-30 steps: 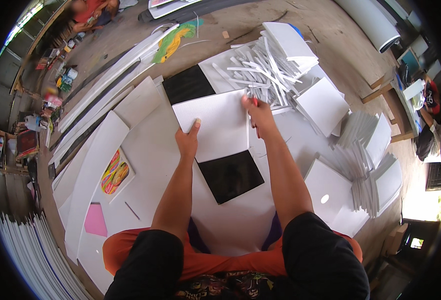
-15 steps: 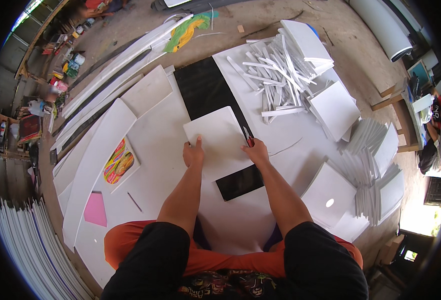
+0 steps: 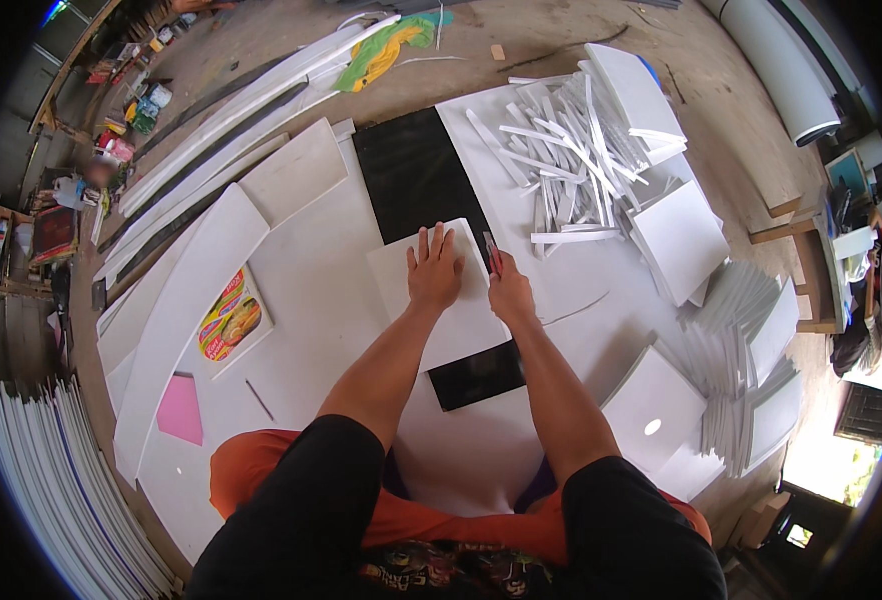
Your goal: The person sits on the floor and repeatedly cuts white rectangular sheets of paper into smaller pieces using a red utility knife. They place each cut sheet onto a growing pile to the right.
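Note:
A white rectangular board (image 3: 391,285) lies in front of me across a long black mat (image 3: 406,175), whose near end shows below it. My left hand (image 3: 437,272) rests flat on the upper part of the board with its fingers spread. In my right hand (image 3: 512,298), closed round the handle, is a red utility knife (image 3: 494,260). Its blade points away from me along the board's right edge; whether it touches the board I cannot tell. Whether the board is one piece or several stacked is hard to make out.
Beyond my right hand lies a heap of white offcut strips (image 3: 571,165). Stacked white panels (image 3: 676,240) and fanned stacks (image 3: 751,350) line the right side. At left are a printed card (image 3: 231,320), a pink sheet (image 3: 181,408), a pen-like stick (image 3: 260,400) and long white strips (image 3: 251,110).
My left hand has gone from gripping the board's left side to lying flat on its upper part. My right hand has turned the knife more in line with the board's right edge.

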`<state>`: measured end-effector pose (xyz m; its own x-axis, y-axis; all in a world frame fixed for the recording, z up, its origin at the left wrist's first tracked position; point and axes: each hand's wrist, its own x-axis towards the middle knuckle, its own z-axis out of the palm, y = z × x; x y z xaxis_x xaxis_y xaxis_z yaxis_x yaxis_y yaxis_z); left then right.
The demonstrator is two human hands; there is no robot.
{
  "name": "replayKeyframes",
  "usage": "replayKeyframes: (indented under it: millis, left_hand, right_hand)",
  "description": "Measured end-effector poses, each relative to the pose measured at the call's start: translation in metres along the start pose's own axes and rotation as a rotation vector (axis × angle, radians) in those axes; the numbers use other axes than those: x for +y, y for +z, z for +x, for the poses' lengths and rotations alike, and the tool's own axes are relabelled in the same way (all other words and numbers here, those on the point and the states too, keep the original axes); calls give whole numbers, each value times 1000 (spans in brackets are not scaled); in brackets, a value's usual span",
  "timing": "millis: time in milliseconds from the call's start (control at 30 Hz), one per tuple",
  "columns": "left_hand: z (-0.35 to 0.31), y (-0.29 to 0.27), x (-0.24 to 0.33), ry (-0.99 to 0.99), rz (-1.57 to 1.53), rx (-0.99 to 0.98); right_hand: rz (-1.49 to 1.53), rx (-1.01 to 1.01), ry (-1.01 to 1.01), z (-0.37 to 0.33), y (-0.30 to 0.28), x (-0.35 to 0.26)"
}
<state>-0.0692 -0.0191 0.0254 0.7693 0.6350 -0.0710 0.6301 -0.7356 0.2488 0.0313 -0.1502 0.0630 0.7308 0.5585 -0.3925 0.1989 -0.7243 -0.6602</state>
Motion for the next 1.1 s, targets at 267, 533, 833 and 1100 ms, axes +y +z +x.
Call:
replayKeyframes:
  millis: [267, 533, 833, 1100]
  left_hand:
    - [10, 3, -5, 51, 20, 17]
    - [18, 16, -23, 155, 76, 94]
    - [24, 9, -18, 159, 96, 39]
    - [23, 13, -16, 140, 150, 66]
  right_hand:
    - [-213, -34, -100, 12, -3, -25]
    - [-256, -116, -116, 29, -1, -41]
    - [-288, -103, -120, 38, 6, -37]
    - [-287, -74, -131, 39, 10, -37]
